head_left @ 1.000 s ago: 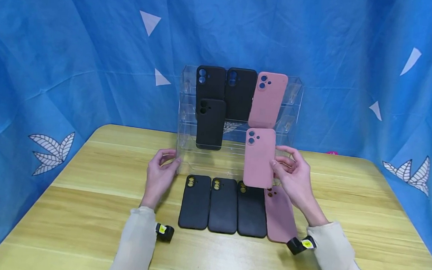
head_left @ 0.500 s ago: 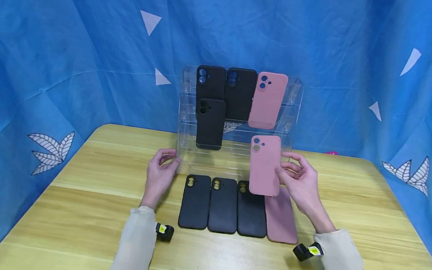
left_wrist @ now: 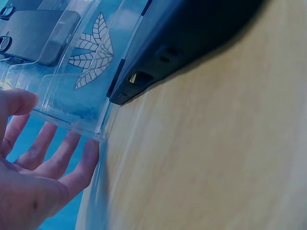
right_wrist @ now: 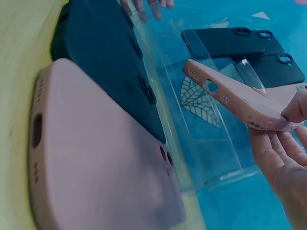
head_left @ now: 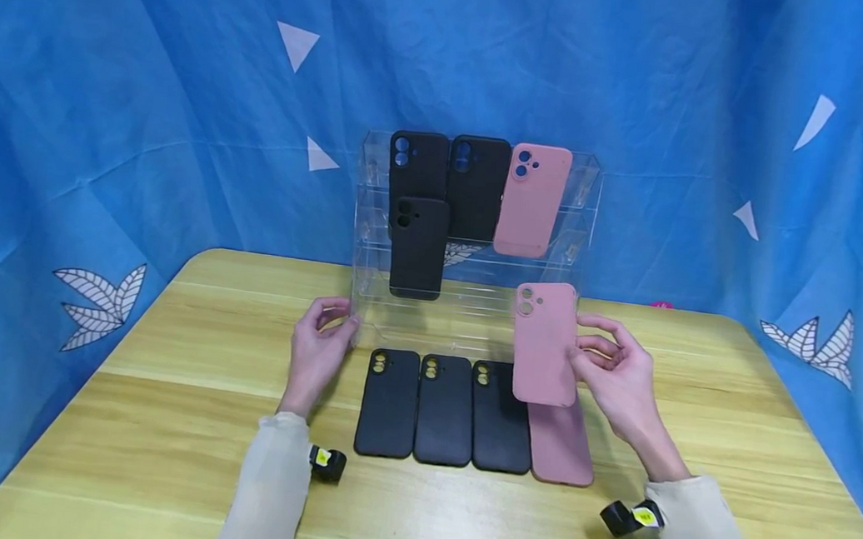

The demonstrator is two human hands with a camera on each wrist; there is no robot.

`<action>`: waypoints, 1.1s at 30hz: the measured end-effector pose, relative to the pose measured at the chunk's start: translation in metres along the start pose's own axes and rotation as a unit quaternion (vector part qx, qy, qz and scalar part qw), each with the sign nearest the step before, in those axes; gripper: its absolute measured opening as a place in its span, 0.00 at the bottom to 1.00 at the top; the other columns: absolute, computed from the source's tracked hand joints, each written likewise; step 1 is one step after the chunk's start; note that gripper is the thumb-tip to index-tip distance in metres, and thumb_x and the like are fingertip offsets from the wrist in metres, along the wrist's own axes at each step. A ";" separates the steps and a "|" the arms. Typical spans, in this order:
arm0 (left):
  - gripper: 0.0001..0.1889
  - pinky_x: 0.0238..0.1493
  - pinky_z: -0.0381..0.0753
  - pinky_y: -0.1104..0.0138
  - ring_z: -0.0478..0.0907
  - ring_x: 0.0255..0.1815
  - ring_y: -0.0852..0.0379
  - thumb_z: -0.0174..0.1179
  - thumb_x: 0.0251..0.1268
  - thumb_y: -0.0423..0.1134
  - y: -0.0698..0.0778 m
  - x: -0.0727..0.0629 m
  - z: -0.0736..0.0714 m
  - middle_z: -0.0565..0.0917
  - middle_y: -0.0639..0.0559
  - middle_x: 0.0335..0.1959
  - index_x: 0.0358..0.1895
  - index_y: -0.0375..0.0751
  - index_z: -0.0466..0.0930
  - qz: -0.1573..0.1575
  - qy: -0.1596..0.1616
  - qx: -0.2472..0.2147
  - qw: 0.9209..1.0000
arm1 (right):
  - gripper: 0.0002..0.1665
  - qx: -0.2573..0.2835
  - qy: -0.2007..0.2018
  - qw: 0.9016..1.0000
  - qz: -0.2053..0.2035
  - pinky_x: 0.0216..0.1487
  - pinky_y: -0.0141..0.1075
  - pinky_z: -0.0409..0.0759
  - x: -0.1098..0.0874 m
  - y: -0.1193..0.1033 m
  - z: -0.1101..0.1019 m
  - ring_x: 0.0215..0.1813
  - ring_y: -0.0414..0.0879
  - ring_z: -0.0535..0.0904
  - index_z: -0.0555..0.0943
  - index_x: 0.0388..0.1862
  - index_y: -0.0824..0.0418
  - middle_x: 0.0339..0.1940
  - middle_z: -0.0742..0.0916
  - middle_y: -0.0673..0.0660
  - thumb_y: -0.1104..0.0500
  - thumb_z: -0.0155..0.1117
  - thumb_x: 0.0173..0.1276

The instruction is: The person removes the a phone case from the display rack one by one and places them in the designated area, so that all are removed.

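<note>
My right hand (head_left: 615,382) pinches a pink phone case (head_left: 546,344) by its right edge, thumb in front and fingers behind. The case is held upright, in front of the lower right of a clear tiered display rack (head_left: 473,322). In the right wrist view the bottom edge of the held case (right_wrist: 230,93) shows its port cutout. My left hand (head_left: 318,349) holds the rack's left side near its base, thumb toward the front. Behind the held case, a second pink case (head_left: 562,450) lies on the table, its top part hidden.
On the rack's top tier stand two black cases (head_left: 477,189) and a pink case (head_left: 532,201); another black case (head_left: 418,252) stands one tier lower. Several black cases (head_left: 446,412) lie in a row before the rack. A blue curtain (head_left: 675,111) hangs behind the wooden table (head_left: 163,451).
My right hand has moved right and nearer to me, carrying the pink phone case away from the rack's middle. The left hand stays at the rack's side.
</note>
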State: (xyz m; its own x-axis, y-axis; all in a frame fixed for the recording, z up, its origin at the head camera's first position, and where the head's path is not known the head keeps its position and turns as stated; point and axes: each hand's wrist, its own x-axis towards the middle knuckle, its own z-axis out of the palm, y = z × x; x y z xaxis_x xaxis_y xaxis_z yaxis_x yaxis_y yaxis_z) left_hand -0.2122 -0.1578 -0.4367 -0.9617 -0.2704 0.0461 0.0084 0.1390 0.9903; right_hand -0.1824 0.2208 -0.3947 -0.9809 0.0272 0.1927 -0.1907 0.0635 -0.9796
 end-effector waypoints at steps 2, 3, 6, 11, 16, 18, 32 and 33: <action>0.15 0.47 0.90 0.59 0.84 0.58 0.42 0.63 0.70 0.35 0.001 -0.001 0.000 0.82 0.42 0.60 0.58 0.40 0.77 -0.001 -0.002 -0.003 1.000 | 0.23 0.007 0.000 1.000 0.001 0.31 0.28 0.87 -0.002 0.000 -0.005 0.34 0.35 0.89 0.78 0.59 0.58 0.34 0.91 0.43 0.74 0.63 0.68; 0.15 0.47 0.90 0.60 0.84 0.58 0.42 0.63 0.70 0.35 0.001 -0.001 0.000 0.82 0.42 0.60 0.58 0.40 0.77 -0.002 -0.002 -0.004 1.000 | 0.23 0.011 0.001 1.000 0.002 0.32 0.29 0.87 -0.004 0.000 -0.007 0.34 0.35 0.89 0.78 0.59 0.57 0.34 0.91 0.43 0.74 0.63 0.68; 0.16 0.46 0.89 0.61 0.84 0.58 0.42 0.63 0.71 0.35 0.002 -0.001 -0.001 0.82 0.42 0.61 0.58 0.39 0.77 -0.004 -0.006 -0.006 1.000 | 0.24 0.014 0.004 1.000 0.001 0.32 0.29 0.88 -0.006 0.001 -0.014 0.35 0.35 0.90 0.78 0.59 0.56 0.34 0.91 0.43 0.74 0.63 0.69; 0.16 0.43 0.89 0.66 0.84 0.57 0.43 0.63 0.71 0.34 0.003 -0.002 -0.003 0.82 0.42 0.60 0.59 0.39 0.77 -0.009 0.000 -0.011 1.000 | 0.24 0.020 0.003 1.000 0.009 0.33 0.30 0.88 -0.010 0.003 -0.024 0.35 0.35 0.90 0.78 0.59 0.55 0.34 0.90 0.44 0.74 0.63 0.68; 0.16 0.44 0.89 0.65 0.84 0.57 0.42 0.62 0.71 0.35 0.002 -0.001 -0.002 0.82 0.41 0.61 0.59 0.39 0.77 -0.004 -0.002 -0.004 1.000 | 0.25 0.018 0.005 1.000 0.024 0.32 0.29 0.88 -0.017 0.006 -0.036 0.34 0.35 0.89 0.78 0.59 0.54 0.34 0.90 0.44 0.75 0.63 0.68; 0.16 0.45 0.89 0.62 0.84 0.58 0.42 0.62 0.72 0.35 0.002 -0.001 -0.001 0.81 0.41 0.61 0.59 0.39 0.77 -0.005 -0.005 -0.002 1.000 | 0.25 0.017 0.004 0.999 0.028 0.32 0.28 0.87 -0.020 0.008 -0.040 0.34 0.35 0.88 0.79 0.60 0.54 0.34 0.90 0.44 0.74 0.63 0.68; 0.16 0.49 0.90 0.59 0.84 0.58 0.42 0.62 0.71 0.35 0.001 0.001 -0.002 0.81 0.41 0.62 0.59 0.40 0.76 -0.013 -0.010 -0.006 1.000 | 0.25 -0.001 -0.020 0.999 0.032 0.33 0.30 0.88 -0.029 0.009 -0.063 0.35 0.35 0.89 0.79 0.59 0.52 0.35 0.91 0.44 0.74 0.62 0.69; 0.16 0.50 0.90 0.58 0.84 0.58 0.42 0.62 0.71 0.35 0.001 0.001 -0.002 0.81 0.41 0.62 0.59 0.41 0.76 -0.014 -0.010 -0.005 1.000 | 0.25 -0.001 -0.020 0.999 0.032 0.33 0.30 0.88 -0.030 0.009 -0.064 0.35 0.35 0.89 0.80 0.59 0.53 0.35 0.91 0.44 0.74 0.62 0.69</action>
State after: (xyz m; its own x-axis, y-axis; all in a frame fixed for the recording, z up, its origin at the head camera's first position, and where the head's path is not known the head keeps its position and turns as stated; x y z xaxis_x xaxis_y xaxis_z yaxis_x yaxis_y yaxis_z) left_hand -0.2124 -0.1601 -0.4350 -0.9668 -0.2550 0.0166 -0.0150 0.1217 0.9924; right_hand -0.1524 0.2841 -0.4055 -0.9919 -0.0084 0.1271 -0.1274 0.0651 -0.9897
